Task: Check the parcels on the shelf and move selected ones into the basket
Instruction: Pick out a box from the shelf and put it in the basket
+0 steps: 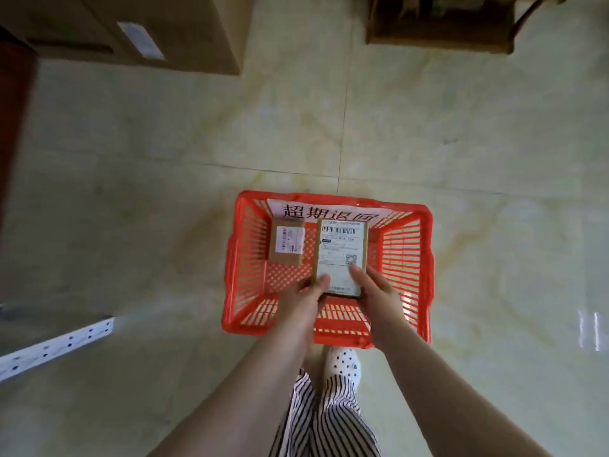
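Note:
A red plastic basket [408, 258] stands on the tiled floor below me, with a white paper sign bearing black characters on its far wall. Inside it, at the left, lies a small brown parcel [286, 242] with a white label. Over the basket's middle I hold a larger brown parcel [341, 250], its barcode label facing up. My left hand [304, 300] grips its near left corner, and my right hand [379, 293] grips its near right corner, thumbs on top.
A large cardboard box [131, 31] stands at the far left, and a dark wooden piece of furniture [441, 24] at the far right. A white perforated shelf rail [56, 346] juts in from the left. My striped trousers and spotted shoe [342, 362] are just behind the basket.

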A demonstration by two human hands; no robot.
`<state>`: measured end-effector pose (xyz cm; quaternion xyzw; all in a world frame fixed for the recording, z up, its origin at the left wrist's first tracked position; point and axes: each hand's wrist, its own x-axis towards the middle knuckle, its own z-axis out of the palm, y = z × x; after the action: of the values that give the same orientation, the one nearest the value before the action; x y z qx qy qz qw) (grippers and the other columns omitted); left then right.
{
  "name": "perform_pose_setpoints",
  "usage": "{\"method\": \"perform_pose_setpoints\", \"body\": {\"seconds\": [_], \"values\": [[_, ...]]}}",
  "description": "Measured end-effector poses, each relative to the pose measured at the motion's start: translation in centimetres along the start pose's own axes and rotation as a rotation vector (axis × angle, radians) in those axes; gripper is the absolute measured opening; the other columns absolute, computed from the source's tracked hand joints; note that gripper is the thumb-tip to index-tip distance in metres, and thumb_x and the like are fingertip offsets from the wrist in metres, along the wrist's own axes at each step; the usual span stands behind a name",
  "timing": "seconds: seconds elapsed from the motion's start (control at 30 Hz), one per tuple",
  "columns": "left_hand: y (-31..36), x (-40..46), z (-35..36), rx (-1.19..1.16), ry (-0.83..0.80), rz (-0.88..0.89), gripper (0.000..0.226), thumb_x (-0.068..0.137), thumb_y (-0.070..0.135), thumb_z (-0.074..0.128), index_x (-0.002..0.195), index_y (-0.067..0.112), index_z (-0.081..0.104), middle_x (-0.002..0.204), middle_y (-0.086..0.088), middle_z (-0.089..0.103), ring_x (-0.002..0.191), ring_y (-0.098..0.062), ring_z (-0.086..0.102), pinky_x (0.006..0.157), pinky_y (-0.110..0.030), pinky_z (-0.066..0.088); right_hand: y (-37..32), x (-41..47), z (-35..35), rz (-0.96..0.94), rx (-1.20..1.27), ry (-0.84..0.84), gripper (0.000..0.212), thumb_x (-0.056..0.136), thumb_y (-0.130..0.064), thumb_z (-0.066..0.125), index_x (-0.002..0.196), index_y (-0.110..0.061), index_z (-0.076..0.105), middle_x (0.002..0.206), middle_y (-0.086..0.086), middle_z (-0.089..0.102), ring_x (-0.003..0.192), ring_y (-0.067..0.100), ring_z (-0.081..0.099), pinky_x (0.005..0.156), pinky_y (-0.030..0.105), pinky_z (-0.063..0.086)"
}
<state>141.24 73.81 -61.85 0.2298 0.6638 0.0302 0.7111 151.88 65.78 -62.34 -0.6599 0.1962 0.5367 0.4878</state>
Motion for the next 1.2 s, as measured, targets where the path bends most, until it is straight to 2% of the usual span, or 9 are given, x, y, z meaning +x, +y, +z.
{"method": "perform_pose_setpoints", "body": {"seconds": [0.1,0.2,0.37,0.47,0.6,0.77,0.93,1.07,1.2], "values": [[-2.9,7.3,0.6,-0.043,0.052,-0.051,0.029,0.078,0.031,0.077,0.101,0.015,0.069,0.09,-0.007,0.077,0.08,-0.028,0.074,0.083,-0.044,0.058,3.0,7.1,-0.4,0.009,-0.045,-0.02,0.052,0.08,-0.035,0.078,0.128,-0.021,0.062,0.103,0.011,0.077,0.092,0.034,0.075,0.088,0.052,0.058],[-5.2,13.6,0.6,-0.041,0.096,-0.096,0.03,0.07,0.037,0.082,0.092,0.021,0.07,0.087,-0.004,0.077,0.081,-0.027,0.074,0.086,-0.045,0.056,5.8,13.1,-0.6,-0.01,-0.059,-0.013,0.05,0.083,-0.032,0.076,0.129,-0.019,0.063,0.109,0.008,0.076,0.102,0.027,0.072,0.098,0.048,0.053],[-8.1,22.3,0.2,-0.057,0.096,-0.085,0.08,0.028,0.065,0.086,0.096,0.024,0.073,0.098,0.0,0.076,0.097,-0.025,0.07,0.096,-0.049,0.05,8.6,19.9,0.2,-0.013,-0.07,-0.034,0.042,0.089,-0.03,0.069,0.13,-0.022,0.062,0.108,0.004,0.075,0.102,0.02,0.071,0.083,0.032,0.055],[-8.3,24.3,0.1,-0.105,0.091,-0.105,0.064,0.046,0.054,0.085,0.099,0.023,0.071,0.103,-0.001,0.075,0.1,-0.024,0.069,0.098,-0.049,0.048,9.1,22.0,0.9,-0.035,-0.104,-0.041,0.039,0.091,-0.03,0.066,0.129,-0.022,0.061,0.11,0.001,0.073,0.103,0.018,0.068,0.079,0.028,0.053],[-8.4,25.9,0.3,-0.179,0.124,-0.128,0.056,0.065,0.04,0.083,0.112,0.014,0.068,0.106,-0.007,0.074,0.098,-0.026,0.069,0.096,-0.045,0.051,9.5,23.7,1.6,-0.071,-0.159,-0.032,0.034,0.094,-0.028,0.064,0.127,-0.027,0.062,0.108,-0.004,0.072,0.102,0.014,0.067,0.092,0.034,0.054],[-8.4,26.6,0.0,-0.144,0.12,-0.13,0.059,0.065,0.043,0.081,0.115,0.014,0.065,0.11,-0.006,0.072,0.104,-0.026,0.066,0.099,-0.045,0.048,9.7,24.3,1.9,-0.087,-0.201,-0.031,0.024,0.096,-0.029,0.06,0.119,-0.037,0.062,0.112,-0.006,0.071,0.106,0.014,0.065,0.094,0.034,0.053],[-8.3,26.7,-0.2,-0.16,0.125,-0.126,0.075,0.056,0.047,0.082,0.12,0.015,0.061,0.118,-0.007,0.069,0.109,-0.027,0.063,0.101,-0.047,0.047,9.4,24.0,2.4,-0.092,-0.255,-0.01,0.045,0.097,-0.031,0.059,0.141,-0.025,0.052,0.114,-0.005,0.069,0.102,0.012,0.065,0.092,0.034,0.053],[-7.1,25.3,0.1,-0.117,0.165,-0.143,0.063,0.077,0.037,0.076,0.129,0.009,0.053,0.126,-0.006,0.062,0.114,-0.025,0.059,0.096,-0.039,0.051,9.0,23.2,2.7,-0.049,-0.366,0.088,0.069,0.091,-0.04,0.065,0.15,-0.019,0.036,0.134,0.006,0.06,0.115,0.023,0.059,0.105,0.048,0.046],[-6.0,22.2,-0.3,-0.024,0.14,-0.214,0.07,0.083,0.046,0.068,0.136,0.006,0.046,0.137,-0.011,0.053,0.125,-0.031,0.051,0.099,-0.041,0.042,8.2,20.6,3.3,-0.032,-0.451,0.2,0.084,0.084,-0.043,0.073,0.152,-0.018,0.03,0.14,0.01,0.054,0.124,0.032,0.055,0.104,0.053,0.045]]}}
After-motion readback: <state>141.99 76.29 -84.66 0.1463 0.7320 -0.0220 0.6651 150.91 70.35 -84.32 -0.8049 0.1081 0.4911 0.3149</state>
